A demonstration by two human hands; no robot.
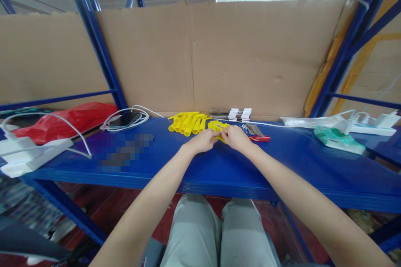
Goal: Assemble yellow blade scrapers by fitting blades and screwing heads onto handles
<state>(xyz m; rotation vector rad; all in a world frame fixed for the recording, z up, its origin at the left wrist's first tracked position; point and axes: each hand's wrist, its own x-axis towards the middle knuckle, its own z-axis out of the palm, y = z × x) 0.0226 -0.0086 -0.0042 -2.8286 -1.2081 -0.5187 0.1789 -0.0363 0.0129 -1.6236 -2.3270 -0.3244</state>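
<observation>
My left hand (203, 142) and my right hand (237, 137) meet over the blue shelf top, fingers bent inward. Between their fingertips shows a small yellow plastic piece (221, 138), mostly covered by the fingers, so its exact kind is unclear. Just beyond them sit more small yellow pieces (216, 124). To the left lies a pile of yellow tubular handles (187, 123), open ends facing me. A red-handled tool (262, 138) rests right of my right hand, beside several flat grey metal strips (253, 129).
Behind the pile stand white-banded bundles (239, 114) against a cardboard panel (238, 58). At left are a red bag (75, 123), a coiled white cable (125, 121) and a white power strip (37, 158). A green-white packet (338, 139) lies at right. Blue posts (94, 37) flank the shelf.
</observation>
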